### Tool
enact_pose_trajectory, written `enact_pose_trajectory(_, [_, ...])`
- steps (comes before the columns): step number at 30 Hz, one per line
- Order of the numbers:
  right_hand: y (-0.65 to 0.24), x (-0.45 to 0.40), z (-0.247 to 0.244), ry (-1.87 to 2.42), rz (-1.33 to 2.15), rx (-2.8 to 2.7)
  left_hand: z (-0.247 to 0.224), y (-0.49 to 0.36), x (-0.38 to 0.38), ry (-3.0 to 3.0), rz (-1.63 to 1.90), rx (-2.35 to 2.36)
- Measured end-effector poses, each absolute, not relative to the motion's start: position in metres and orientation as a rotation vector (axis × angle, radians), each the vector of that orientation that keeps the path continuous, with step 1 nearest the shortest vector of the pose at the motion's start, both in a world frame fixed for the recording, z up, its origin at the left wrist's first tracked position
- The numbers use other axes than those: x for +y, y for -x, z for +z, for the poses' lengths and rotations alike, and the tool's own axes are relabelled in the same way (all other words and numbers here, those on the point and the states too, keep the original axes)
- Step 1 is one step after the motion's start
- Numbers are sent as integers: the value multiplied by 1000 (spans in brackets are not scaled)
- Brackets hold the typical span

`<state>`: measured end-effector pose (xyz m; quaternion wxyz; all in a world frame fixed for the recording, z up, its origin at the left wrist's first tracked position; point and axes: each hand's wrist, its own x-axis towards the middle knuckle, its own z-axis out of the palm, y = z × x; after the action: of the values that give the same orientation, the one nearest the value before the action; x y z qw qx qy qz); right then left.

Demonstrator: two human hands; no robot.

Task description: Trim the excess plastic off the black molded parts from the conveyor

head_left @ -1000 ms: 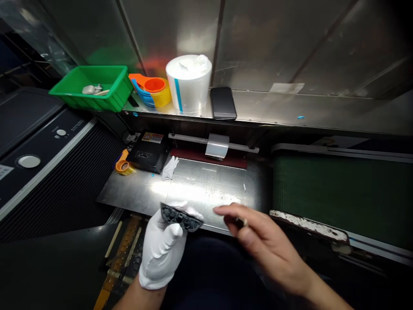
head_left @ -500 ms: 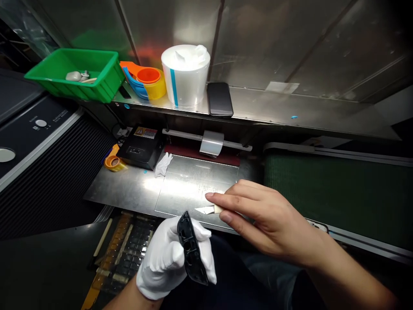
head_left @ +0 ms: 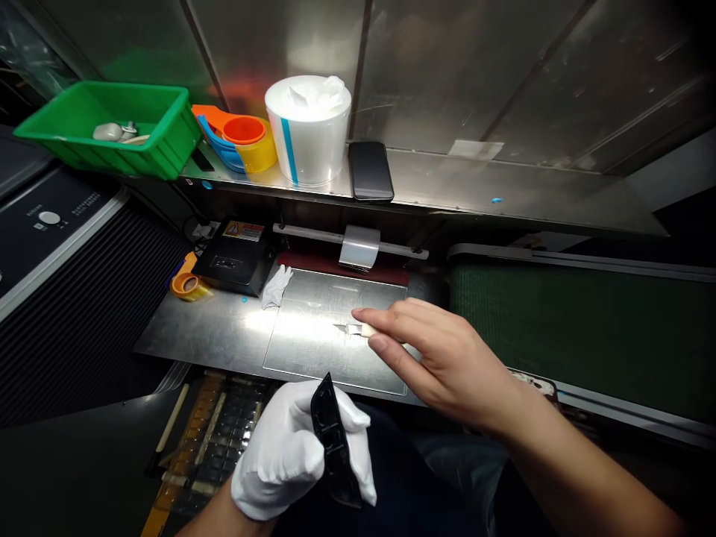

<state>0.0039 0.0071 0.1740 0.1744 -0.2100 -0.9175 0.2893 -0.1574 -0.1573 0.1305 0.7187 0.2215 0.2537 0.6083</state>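
In a white glove, my left hand (head_left: 296, 444) is closed round a black plastic part (head_left: 334, 444), held tilted near the bottom centre with its ribbed side showing. My bare right hand (head_left: 441, 358) pinches the pale handle of a small knife (head_left: 355, 330) between thumb and fingers. The blade points left over the metal worktop (head_left: 313, 350), above and to the right of the black part and apart from it.
A shelf (head_left: 430, 179) holds a green bin (head_left: 112, 127), tape dispensers (head_left: 243, 142), a white roll (head_left: 309, 134) and a phone (head_left: 371, 171). Below are a black box (head_left: 235, 257), a white glove (head_left: 277, 287) and a tape roll (head_left: 190, 285). A green conveyor (head_left: 582, 328) lies right.
My right hand has moved up and slightly left with the knife, farther from the black part. The black part has turned slightly in my left hand. The whole view has shifted a little.
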Motion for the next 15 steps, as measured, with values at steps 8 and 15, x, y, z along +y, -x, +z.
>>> enact_pose_trajectory(8, [-15, -6, 128, 923, 1485, -2207, 140, 169, -148, -768, 1199, 1383])
enact_pose_trajectory(15, [-30, -25, 28, 1366, 1733, -1931, 117, 174, -151, -898, 1061, 1691])
